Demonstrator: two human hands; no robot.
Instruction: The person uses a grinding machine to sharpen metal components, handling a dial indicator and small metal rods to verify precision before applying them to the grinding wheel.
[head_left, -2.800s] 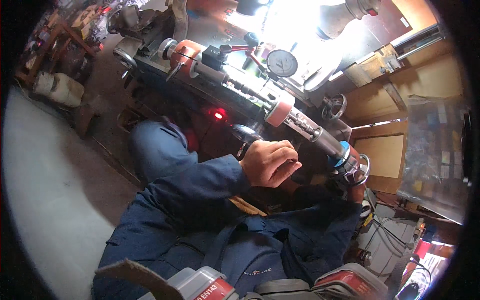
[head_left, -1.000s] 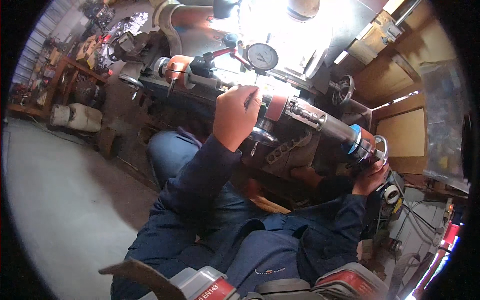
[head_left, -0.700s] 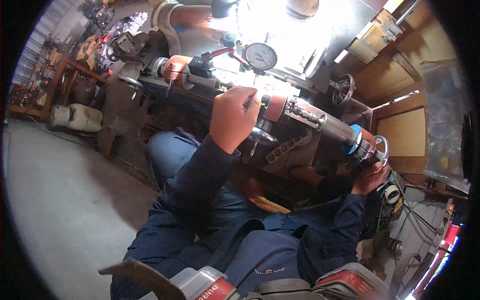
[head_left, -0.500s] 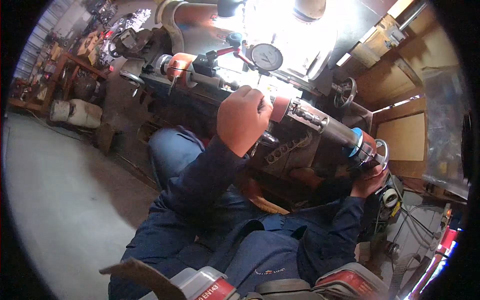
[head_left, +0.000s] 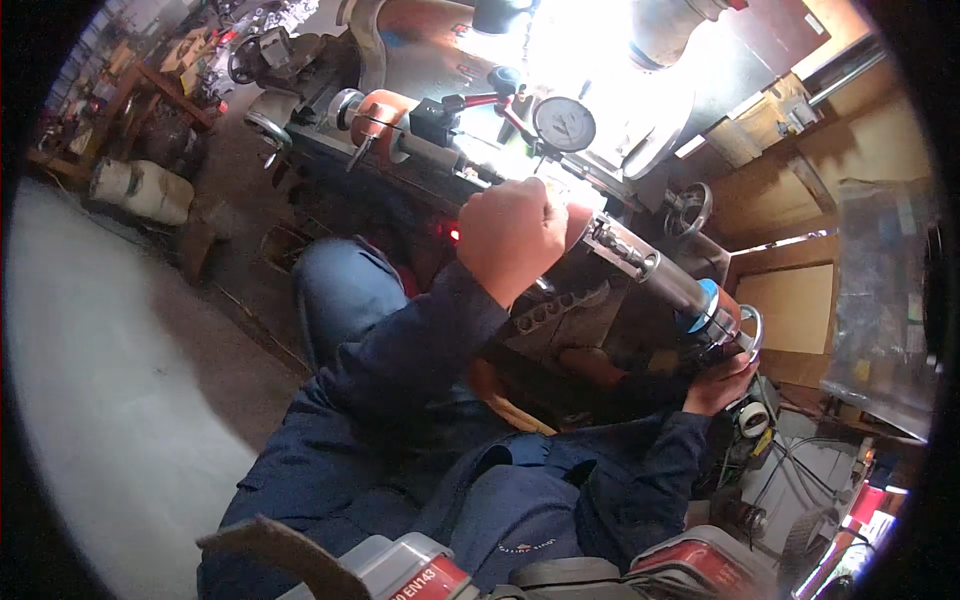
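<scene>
An orange clamp housing [head_left: 385, 118] sits at the left end of a metal shaft assembly [head_left: 676, 285]. The left hand [head_left: 513, 238], fingers curled together, covers its middle; whether they pinch anything cannot be told. A dial indicator [head_left: 564, 125] stands just beyond. Rightmost, the right hand [head_left: 722, 384] meets a chrome handwheel [head_left: 753, 334], its grip partly hidden.

The wooden wall [head_left: 762, 200] is brown, with one paler board [head_left: 787, 308] set in a frame and a narrow bright gap [head_left: 788, 242] above that board. A clear plastic sheet [head_left: 872, 325] hangs just right of the wall. Loose cables [head_left: 785, 467] lie below it. Intense white glare [head_left: 575, 60] stands to its left. The grey floor [head_left: 110, 390], partly shadowed, and a wooden rack [head_left: 172, 95] amid clutter are well left of the wall.
</scene>
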